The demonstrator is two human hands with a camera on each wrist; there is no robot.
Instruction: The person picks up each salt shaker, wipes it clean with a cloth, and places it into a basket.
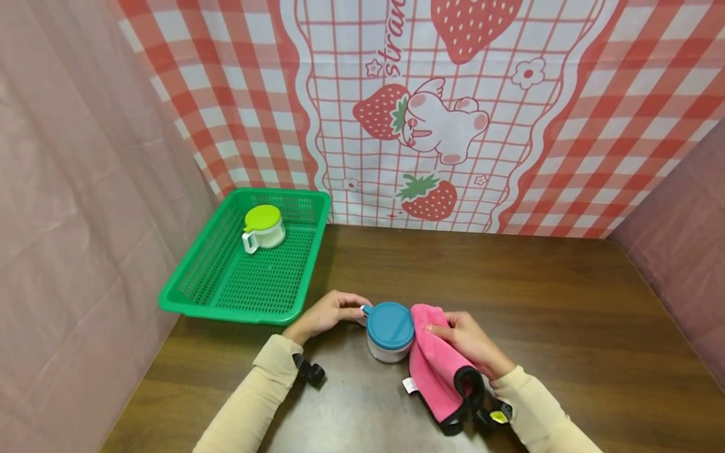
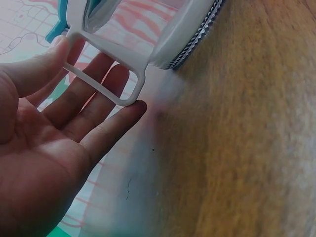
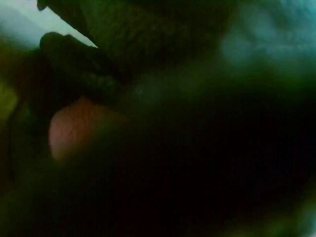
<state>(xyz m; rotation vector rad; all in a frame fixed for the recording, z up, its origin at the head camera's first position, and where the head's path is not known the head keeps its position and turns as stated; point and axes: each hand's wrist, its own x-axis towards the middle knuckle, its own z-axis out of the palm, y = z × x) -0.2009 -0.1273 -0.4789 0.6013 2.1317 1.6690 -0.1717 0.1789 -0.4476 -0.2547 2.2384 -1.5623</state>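
A clear jar (image 1: 388, 353) with a blue lid (image 1: 391, 325) and a white handle (image 2: 106, 47) stands on the table. My left hand (image 1: 330, 313) pinches that handle between thumb and fingers; in the left wrist view the left hand (image 2: 59, 113) has its fingers behind the handle. A pink cloth (image 1: 436, 371) with black edging hangs from my right hand (image 1: 470, 340), which grips it with the thumb on top. The cloth touches or nearly touches the jar's right side. Dark fabric covers most of the right wrist view.
A green basket (image 1: 308, 277) stands at the left of the wooden table (image 1: 544, 302). Inside it is a similar jar (image 1: 270, 236) with a lime-green lid (image 1: 263, 217). A strawberry-patterned curtain (image 1: 419, 126) hangs behind, and pink drapes (image 1: 85, 220) flank the table.
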